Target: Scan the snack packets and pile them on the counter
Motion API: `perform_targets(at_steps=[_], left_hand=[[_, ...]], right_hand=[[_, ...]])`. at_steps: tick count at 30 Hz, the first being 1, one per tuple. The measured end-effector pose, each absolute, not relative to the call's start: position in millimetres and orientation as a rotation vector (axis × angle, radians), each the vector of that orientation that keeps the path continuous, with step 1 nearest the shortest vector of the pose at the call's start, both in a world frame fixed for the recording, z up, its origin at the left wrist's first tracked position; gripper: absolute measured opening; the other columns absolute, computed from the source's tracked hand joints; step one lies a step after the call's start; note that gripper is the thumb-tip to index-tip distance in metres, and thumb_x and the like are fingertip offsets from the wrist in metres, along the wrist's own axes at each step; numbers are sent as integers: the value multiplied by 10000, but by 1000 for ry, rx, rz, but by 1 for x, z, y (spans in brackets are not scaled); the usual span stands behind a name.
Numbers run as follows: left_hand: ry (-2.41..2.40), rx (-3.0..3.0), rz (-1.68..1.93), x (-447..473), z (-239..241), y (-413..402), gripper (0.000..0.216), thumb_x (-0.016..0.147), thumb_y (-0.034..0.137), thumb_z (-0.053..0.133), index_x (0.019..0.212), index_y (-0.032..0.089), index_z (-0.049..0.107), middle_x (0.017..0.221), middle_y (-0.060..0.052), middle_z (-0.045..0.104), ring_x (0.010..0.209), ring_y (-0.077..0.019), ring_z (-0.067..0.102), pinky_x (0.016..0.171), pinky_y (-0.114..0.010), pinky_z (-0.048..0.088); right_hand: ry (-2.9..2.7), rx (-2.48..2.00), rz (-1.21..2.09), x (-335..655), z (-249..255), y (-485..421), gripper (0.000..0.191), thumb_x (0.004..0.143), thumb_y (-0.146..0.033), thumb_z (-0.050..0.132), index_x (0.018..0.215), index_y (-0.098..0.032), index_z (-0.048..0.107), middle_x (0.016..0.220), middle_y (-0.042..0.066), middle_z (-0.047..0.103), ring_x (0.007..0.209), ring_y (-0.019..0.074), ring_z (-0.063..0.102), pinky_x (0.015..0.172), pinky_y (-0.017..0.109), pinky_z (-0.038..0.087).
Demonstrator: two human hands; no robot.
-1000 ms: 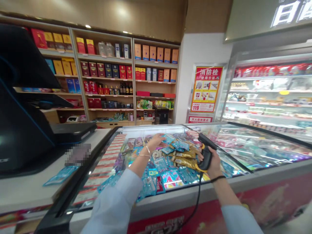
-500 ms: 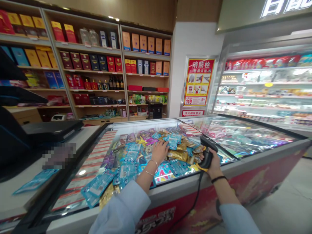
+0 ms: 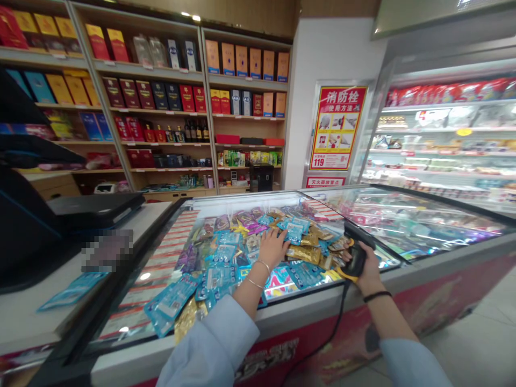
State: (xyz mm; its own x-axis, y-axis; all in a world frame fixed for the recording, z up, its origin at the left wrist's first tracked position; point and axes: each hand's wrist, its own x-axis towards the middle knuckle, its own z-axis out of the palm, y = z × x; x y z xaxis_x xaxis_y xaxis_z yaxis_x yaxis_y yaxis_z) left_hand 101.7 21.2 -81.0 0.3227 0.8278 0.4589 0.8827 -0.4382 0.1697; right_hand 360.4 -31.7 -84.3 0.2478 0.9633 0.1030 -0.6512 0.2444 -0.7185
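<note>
My right hand (image 3: 371,267) is wrapped around a black and yellow barcode scanner (image 3: 355,258), its cable running down the freezer's front. The scanner's head points left over the heap. My left hand (image 3: 274,247) lies palm down on the pile, fingers stretched out, fingertips by a blue snack packet (image 3: 293,231). Around it are gold packets (image 3: 304,252), more blue packets (image 3: 217,277) and purple ones toward the back. Whether the left fingers press on a packet is hard to make out. All of these lie on the glass top of a chest freezer (image 3: 169,258).
At left a counter (image 3: 24,317) carries a dark machine (image 3: 97,207) and a single blue packet (image 3: 74,290). Behind the freezer stand shelves of boxed bottles (image 3: 245,131). A red poster (image 3: 337,128) hangs on the wall; a lit display fridge (image 3: 447,140) is at right.
The view has shifted a little, so the scene sits further right in the picture. Both hands stay at nearly the same places over the packets, and the scanner remains in my right hand.
</note>
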Motion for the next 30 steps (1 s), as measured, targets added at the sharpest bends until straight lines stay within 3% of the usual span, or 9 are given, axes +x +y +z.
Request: perform_targets(at_steps=[10,16,20,25,30], left_hand=[[-1603,-2490,-773,101,-68,13,434,996,363,398,1395,235,510,1444,-99,528,1349,-260,457,1153,-489,323],[-1671,-2365,-768,55,-6,4,389,984,336,409,1319,209,561,1375,-109,582,1267,-251,525,1113,-460,353],[-1849,-2267,-525,-15,27,-1,367,965,348,430,1248,198,607,1224,-122,655,1137,-254,608,971,-399,457],[-2088,-2149,-376,-115,10,-5,335,935,287,458,1194,180,642,1182,-135,679,1127,-242,629,939,-345,470],[-2262,-2229,-486,-202,-21,-22,269,859,278,578,1076,167,694,1132,-119,710,1064,-245,646,899,-316,471]], right_hand=[[-592,-613,1142,359,-83,-37,201,701,-355,634,791,-194,555,666,-17,536,444,83,442,374,195,427],[-730,-569,1166,343,-62,-48,190,698,-383,612,801,-223,616,673,1,507,422,108,406,342,258,411],[-928,-489,1236,300,-32,-45,249,710,-410,623,844,-201,641,692,0,524,429,96,428,360,239,413],[-1057,-408,1391,216,-8,-20,232,731,-392,623,847,-192,632,691,-3,566,420,87,453,361,213,415],[-1140,-347,1575,130,-9,5,231,741,-396,620,840,-188,628,678,-10,582,404,84,459,359,213,421]])
